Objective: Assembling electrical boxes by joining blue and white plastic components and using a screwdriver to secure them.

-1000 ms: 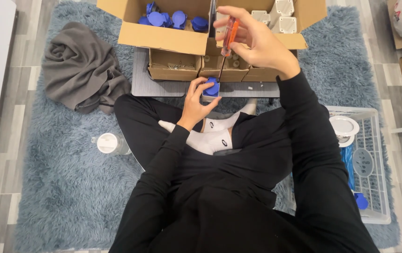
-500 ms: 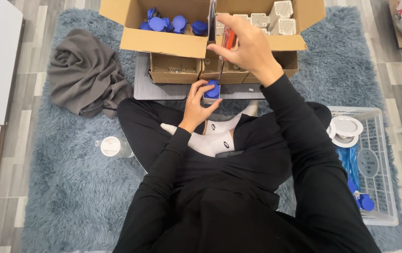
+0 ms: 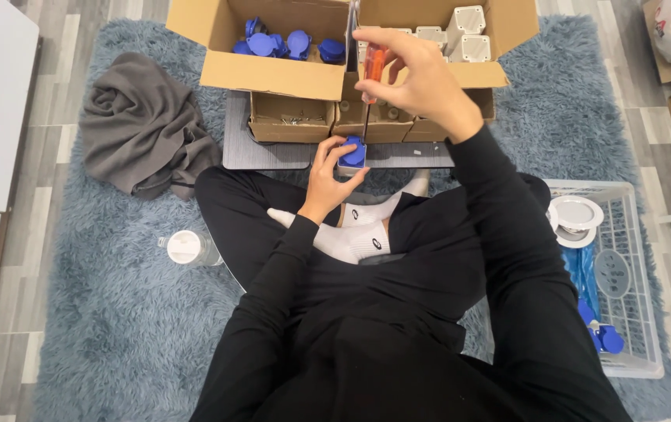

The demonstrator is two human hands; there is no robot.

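Since the earlier frame your right hand [image 3: 418, 74] stays raised, closed around the orange-handled screwdriver [image 3: 370, 78], its thin shaft pointing down at the blue plastic part [image 3: 353, 152]. Your left hand [image 3: 331, 176] pinches that part above your knees, near the grey board [image 3: 261, 148]. The fluffy rug [image 3: 93, 312] lies open on your left.

Boxes [image 3: 288, 74] ahead, basket [image 3: 633, 312] right, cloth [image 3: 136, 133] left
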